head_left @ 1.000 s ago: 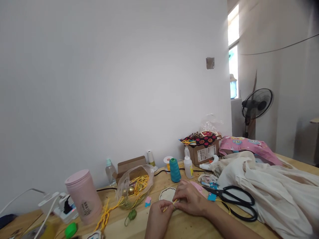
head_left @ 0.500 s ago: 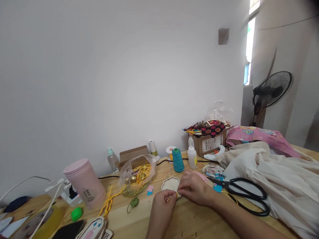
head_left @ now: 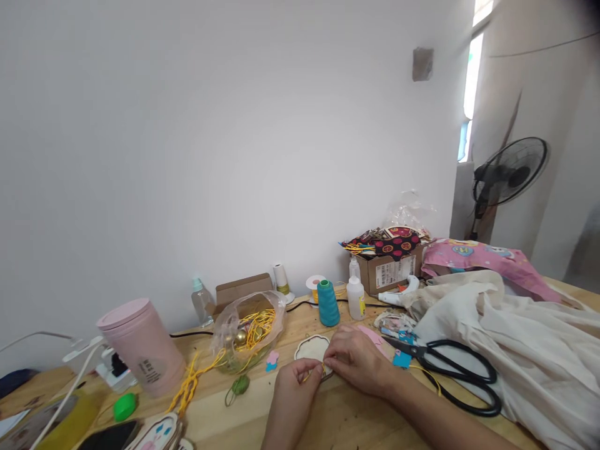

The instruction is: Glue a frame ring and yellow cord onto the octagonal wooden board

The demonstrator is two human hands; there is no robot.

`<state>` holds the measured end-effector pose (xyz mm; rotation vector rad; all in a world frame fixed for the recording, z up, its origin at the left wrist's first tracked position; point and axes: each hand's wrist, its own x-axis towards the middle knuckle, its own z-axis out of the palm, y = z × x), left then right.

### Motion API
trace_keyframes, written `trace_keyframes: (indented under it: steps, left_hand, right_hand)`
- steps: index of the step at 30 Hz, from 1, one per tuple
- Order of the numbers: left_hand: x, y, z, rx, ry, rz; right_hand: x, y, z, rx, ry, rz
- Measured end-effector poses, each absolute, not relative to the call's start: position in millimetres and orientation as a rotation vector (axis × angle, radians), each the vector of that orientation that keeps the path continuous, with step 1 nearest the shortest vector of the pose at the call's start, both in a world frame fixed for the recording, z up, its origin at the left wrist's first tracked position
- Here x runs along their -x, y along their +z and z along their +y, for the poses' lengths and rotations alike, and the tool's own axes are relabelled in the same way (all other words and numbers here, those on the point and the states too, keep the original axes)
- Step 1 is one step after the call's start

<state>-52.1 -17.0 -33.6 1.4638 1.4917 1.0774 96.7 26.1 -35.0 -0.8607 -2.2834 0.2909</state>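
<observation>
A flower-shaped white piece with a brown rim [head_left: 311, 347] lies on the wooden table just beyond my hands. My left hand [head_left: 300, 384] pinches a bit of yellow cord [head_left: 307, 376] at its near edge. Close against it, my right hand [head_left: 351, 357] has its thumb and fingers pressed together at the same yellow cord, and its fingers partly cover the white piece. Behind them stand a teal thread cone [head_left: 329, 304] and a clear squeeze bottle [head_left: 355, 300]. A small pink and blue cutout [head_left: 272, 360] lies to the left.
Black scissors [head_left: 450, 362] lie at right beside white cloth [head_left: 510, 337]. Behind are a cardboard box [head_left: 394, 272] and pink fabric [head_left: 487, 259]. At left are a plastic bag with yellow cord [head_left: 255, 331], a green thread bundle [head_left: 240, 385] and a pink tumbler [head_left: 143, 347].
The view has shifted slightly, so the table things appear a little further left. My hands stay together at the near edge of the white piece, with their fingers still closed.
</observation>
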Motion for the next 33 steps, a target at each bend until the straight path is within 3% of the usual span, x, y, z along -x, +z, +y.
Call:
trace_keyframes:
  steps: [33]
  left_hand:
    - [57,-41,-14,-1.428,1.083,1.566]
  right_hand:
    - [-90,-22,15,1.238,0.398,-2.226]
